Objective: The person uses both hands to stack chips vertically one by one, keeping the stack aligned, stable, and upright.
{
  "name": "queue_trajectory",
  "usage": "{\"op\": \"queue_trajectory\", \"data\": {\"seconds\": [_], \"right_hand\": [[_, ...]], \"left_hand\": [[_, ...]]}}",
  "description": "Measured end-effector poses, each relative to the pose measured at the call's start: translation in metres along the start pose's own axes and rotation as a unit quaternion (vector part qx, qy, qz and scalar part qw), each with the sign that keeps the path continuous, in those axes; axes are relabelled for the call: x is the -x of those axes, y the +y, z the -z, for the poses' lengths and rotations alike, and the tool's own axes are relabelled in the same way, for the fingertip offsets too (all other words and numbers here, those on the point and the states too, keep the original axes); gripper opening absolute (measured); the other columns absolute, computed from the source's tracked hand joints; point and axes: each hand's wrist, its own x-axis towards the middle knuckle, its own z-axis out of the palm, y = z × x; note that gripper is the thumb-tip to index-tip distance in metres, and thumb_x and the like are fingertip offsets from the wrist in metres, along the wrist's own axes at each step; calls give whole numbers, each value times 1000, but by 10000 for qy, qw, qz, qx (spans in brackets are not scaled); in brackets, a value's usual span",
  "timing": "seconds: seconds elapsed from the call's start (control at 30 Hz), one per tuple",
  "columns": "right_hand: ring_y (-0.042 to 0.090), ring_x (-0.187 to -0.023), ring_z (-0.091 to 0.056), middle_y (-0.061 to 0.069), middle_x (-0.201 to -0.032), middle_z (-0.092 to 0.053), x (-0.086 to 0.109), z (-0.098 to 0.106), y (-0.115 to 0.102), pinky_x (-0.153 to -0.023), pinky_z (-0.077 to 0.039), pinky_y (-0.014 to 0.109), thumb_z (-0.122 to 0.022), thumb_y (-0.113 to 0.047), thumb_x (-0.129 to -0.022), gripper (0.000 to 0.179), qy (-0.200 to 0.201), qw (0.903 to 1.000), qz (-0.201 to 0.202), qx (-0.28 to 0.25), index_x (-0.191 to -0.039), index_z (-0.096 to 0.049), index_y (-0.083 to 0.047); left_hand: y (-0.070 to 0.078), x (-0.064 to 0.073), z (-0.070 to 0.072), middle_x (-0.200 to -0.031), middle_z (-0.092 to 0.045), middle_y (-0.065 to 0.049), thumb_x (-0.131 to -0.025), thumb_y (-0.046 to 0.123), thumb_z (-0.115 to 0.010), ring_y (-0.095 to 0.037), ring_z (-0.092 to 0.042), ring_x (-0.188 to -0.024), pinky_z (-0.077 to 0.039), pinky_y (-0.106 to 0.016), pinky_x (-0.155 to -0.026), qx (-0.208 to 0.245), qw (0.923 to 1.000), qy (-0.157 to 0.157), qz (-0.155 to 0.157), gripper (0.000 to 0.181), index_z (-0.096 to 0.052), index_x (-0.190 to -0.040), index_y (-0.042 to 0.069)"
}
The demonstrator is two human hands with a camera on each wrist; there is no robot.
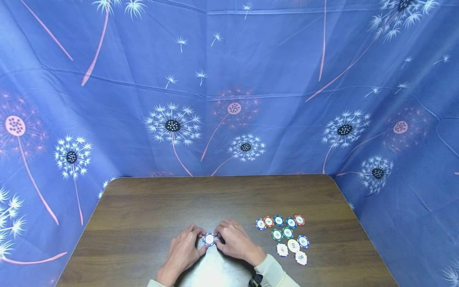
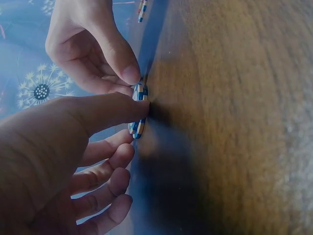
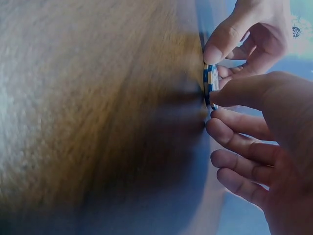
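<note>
A short stack of blue-and-white poker chips lies flat on the table between the two hands. Edge-on in the wrist views, the chips look like two, one on top of the other. My left hand pinches the stack from its left side with thumb and index finger; its other fingers are bent loosely in the left wrist view. From the opposite side, my right hand holds the same chips between thumb and fingertips. Fingertips partly cover the stack's rim.
Right of the hands, several loose poker chips in blue, red, green and white are spread on the brown wooden table. A blue dandelion-print cloth hangs behind the table and along both sides.
</note>
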Motion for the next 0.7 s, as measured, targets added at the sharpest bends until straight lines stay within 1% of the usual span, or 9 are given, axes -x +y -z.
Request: {"op": "queue_trajectory", "data": {"seconds": [0.1,0.23,0.43,0.6,0.7], "right_hand": [[10,-92,-64,-9,-89,-65,-1,0,-1,-93,-53,33,-85,-25,-87,17,12,10000,-4,1,-99,-77,-16],[10,-91,-64,-10,-88,-64,-1,-2,-2,-87,-53,31,-85,-27,-87,17,31,10000,15,18,-99,-77,-17],[9,-91,-62,-10,-89,-65,0,-3,-3,-86,-53,30,-86,-27,-87,18,110,9999,34,-84,-99,-77,-17],[8,-88,-61,-8,-89,-64,9,0,-1,-83,-52,31,-87,-25,-85,19,409,9987,-28,-291,-97,-76,-14],[8,-85,-60,-8,-87,-63,19,5,6,-81,-52,33,-87,-22,-83,19,621,9970,-218,-397,-95,-75,-14]], "left_hand": [[0,0,1,-90,-59,13,-69,31,-96,-8,-63,-76,-50,-33,-60,-42,10000,-33,-16,37,-76,-100,23],[0,0,2,-91,-59,13,-69,32,-96,-9,-63,-77,-50,-34,-60,-68,9999,-75,-15,39,-76,-101,23],[1,0,3,-91,-59,12,-68,33,-95,-11,-64,-76,-50,-35,-60,-128,9999,39,-62,38,-75,-99,23],[3,1,3,-89,-57,12,-67,34,-95,-11,-63,-74,-50,-36,-60,-164,9998,31,-56,37,-73,-96,24],[3,1,2,-89,-58,11,-67,33,-95,-12,-64,-74,-50,-36,-60,-152,9998,65,-69,37,-73,-96,23]]}}
